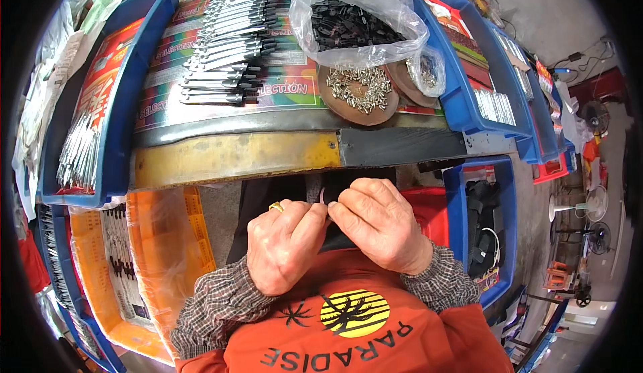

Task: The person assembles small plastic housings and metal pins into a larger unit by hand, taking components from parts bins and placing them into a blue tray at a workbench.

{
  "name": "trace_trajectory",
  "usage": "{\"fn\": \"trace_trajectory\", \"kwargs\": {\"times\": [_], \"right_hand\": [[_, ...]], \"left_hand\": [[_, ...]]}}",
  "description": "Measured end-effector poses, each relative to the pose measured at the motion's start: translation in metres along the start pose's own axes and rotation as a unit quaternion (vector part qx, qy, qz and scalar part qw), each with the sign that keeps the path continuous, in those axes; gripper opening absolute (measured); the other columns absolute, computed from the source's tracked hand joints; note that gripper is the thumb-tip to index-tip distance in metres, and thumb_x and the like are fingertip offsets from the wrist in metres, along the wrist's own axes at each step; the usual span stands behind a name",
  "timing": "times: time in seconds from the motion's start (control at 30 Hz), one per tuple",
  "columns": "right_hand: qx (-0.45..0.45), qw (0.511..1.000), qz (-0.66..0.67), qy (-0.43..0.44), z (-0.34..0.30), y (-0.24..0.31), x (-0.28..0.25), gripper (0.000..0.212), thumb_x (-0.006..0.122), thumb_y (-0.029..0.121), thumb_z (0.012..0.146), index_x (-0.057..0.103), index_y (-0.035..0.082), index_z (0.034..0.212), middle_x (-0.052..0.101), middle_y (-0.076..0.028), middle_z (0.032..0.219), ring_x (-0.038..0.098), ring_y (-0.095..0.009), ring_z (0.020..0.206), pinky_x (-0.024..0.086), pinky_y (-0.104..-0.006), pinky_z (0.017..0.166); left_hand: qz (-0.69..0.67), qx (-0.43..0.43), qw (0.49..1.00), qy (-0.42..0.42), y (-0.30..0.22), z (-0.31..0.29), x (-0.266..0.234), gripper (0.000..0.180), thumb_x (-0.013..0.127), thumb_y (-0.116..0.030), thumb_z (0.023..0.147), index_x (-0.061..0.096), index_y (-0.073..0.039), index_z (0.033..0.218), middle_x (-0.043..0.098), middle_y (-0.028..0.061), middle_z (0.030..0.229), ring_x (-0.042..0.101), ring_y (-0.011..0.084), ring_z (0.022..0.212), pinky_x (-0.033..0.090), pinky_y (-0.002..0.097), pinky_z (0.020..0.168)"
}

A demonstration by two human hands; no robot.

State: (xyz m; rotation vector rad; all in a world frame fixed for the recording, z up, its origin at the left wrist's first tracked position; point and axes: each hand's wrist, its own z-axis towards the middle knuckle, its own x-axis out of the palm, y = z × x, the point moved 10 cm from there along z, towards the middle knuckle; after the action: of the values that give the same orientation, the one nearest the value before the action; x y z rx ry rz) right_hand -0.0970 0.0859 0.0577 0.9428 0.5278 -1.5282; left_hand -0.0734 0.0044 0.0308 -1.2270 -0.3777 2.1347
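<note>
In the head view, both hands are held close together over a red printed shirt [375, 286], just this side of the edge of a counter [234, 155] faced in yellow and black. The left hand [284, 239], on which a gold-coloured ring [276, 207] is worn, and the right hand [382, 222] are closed, with their curled fingertips brought together; whatever is gripped between them is covered and cannot be told. On the counter, slim silver-and-black pen-like pieces [228, 51] are laid in a long row. Beside them, small silver metal pieces [358, 90] are held in a round brown dish [365, 119], and black parts [351, 24] in a clear plastic bag [375, 54]
</note>
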Motion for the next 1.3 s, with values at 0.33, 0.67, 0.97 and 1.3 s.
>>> {"fn": "trace_trajectory", "kwargs": {"times": [0.33,0.67,0.97,1.3], "right_hand": [[-0.023,0.999,-0.03,-0.026,-0.023,-0.001,0.012,0.036,0.065,0.006,0.07,0.065,-0.006,0.104,0.062,-0.016,0.102,0.062,-0.029,0.092,0.056,-0.0386,0.076],[0.007,0.998,0.024,-0.06,-0.027,-0.008,0.01,0.032,0.071,0.002,0.07,0.066,-0.007,0.1,0.064,-0.015,0.097,0.065,-0.03,0.09,0.057,-0.0372,0.073],[0.278,0.887,0.367,-0.04,-0.038,-0.058,0.023,0.014,0.072,-0.002,0.078,0.066,0.0,0.091,0.065,-0.01,0.092,0.063,-0.015,0.071,0.052,-0.0262,0.06],[0.519,0.653,0.551,0.003,-0.071,-0.063,0.068,0.013,0.062,0.011,0.093,0.065,-0.002,0.091,0.06,-0.002,0.068,0.054,-0.004,0.053,0.043,-0.0174,0.046]], "left_hand": [[-0.005,-0.009,1.0,-0.002,0.003,-0.003,0.004,0.029,0.071,0.006,0.066,0.063,0.0,0.093,0.063,0.0105,0.078,0.061,0.0255,0.065,0.049,0.0338,0.055],[0.001,0.028,0.998,-0.048,0.001,-0.003,0.005,0.025,0.069,0.001,0.066,0.061,0.001,0.09,0.054,0.0074,0.07,0.056,0.0217,0.057,0.045,0.0312,0.048],[0.019,0.061,0.997,-0.047,-0.012,-0.003,0.008,0.028,0.067,0.002,0.065,0.062,0.003,0.092,0.057,0.0079,0.074,0.056,0.0196,0.058,0.045,0.03,0.048],[0.027,0.051,0.998,-0.04,-0.009,-0.003,0.011,0.033,0.07,0.003,0.062,0.062,0.003,0.094,0.058,0.0086,0.074,0.057,0.0207,0.058,0.045,0.03,0.048]]}}
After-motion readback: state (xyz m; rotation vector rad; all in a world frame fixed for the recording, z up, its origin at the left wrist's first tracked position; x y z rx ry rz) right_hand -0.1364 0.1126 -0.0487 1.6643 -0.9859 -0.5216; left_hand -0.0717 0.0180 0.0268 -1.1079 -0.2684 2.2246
